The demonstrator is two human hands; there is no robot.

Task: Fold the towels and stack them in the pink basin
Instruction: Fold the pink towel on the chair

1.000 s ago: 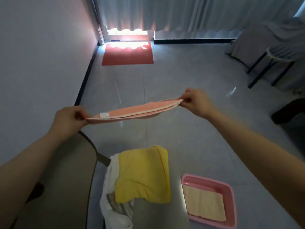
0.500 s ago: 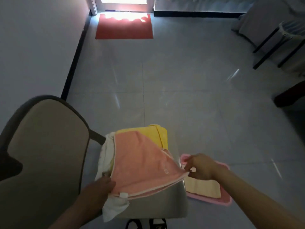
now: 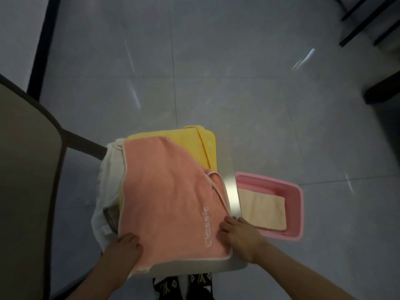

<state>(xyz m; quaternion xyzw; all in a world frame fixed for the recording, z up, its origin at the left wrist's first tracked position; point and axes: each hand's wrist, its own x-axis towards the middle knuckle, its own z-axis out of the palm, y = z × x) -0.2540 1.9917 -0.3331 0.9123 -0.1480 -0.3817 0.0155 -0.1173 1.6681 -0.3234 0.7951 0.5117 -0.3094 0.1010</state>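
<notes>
Your pink towel point(image 3: 168, 198) lies spread on the grey stool point(image 3: 232, 195), covering most of a yellow towel point(image 3: 194, 144) and a white cloth point(image 3: 108, 185). Your right hand point(image 3: 240, 237) rests on the towel's near right edge, fingers point(image 3: 225, 226) stretched flat against the fabric. Your left hand point(image 3: 124, 249) sits at the near left corner; its fingertips are hidden, so you cannot tell whether it pinches. The pink basin point(image 3: 296, 204) stands on the floor just beside the stool, holding 1 folded beige towel point(image 3: 262, 210).
</notes>
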